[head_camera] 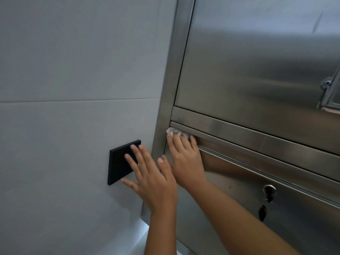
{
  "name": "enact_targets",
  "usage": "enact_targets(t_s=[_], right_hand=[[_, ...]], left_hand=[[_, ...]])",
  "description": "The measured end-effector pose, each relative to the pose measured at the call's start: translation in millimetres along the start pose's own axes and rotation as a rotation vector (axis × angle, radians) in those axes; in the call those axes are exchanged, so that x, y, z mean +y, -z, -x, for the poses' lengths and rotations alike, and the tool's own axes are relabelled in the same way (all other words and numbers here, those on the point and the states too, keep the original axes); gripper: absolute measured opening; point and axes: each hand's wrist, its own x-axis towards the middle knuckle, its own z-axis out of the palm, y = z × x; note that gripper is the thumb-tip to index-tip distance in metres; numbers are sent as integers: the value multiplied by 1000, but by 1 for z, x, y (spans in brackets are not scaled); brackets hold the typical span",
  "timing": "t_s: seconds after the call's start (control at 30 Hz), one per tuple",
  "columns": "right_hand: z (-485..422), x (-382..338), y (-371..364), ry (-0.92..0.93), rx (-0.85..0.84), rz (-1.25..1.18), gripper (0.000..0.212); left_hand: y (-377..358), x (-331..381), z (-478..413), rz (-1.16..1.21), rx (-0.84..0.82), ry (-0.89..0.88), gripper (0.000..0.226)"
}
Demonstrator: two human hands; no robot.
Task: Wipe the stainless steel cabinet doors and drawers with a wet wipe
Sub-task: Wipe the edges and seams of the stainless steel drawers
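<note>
A stainless steel cabinet fills the right half of the view, with an upper door (257, 52) above a drawer (239, 181). A crumpled white wet wipe (175, 133) lies against the drawer's top lip at its left end. My right hand (185, 159) presses the wipe there with straight fingers; most of the wipe is hidden under the fingertips. My left hand (147, 173) is spread flat with straight fingers, held in front of the wall and a black plate, just left of the cabinet's edge. It holds nothing.
A black square wall plate (117, 162) sits on the grey tiled wall (64, 80) left of the cabinet. The drawer has a keyhole lock (269, 190) with a key hanging from it (262, 212). A metal handle (329, 92) shows at the upper door's right edge.
</note>
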Motion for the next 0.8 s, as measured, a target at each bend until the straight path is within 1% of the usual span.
enact_targets(t_s=[0.13, 0.27, 0.37, 0.47, 0.67, 0.8], right_hand=[[3, 0, -6, -16, 23, -31, 57], [20, 15, -4, -12, 61, -26, 58], [27, 21, -1, -45, 74, -11, 58], [24, 15, -3, -58, 67, -9, 59], [6, 3, -2, -14, 9, 39, 62], [15, 7, 2, -25, 2, 86, 58]], left_hand=[[0, -4, 0, -26, -7, -13, 65], [-2, -6, 0, -16, -1, -16, 57], [-3, -5, 0, 7, 11, -22, 59], [-4, -6, 0, 21, 25, -20, 62], [-8, 0, 2, 44, 53, 8, 64], [-11, 5, 5, 61, 55, 35, 66]])
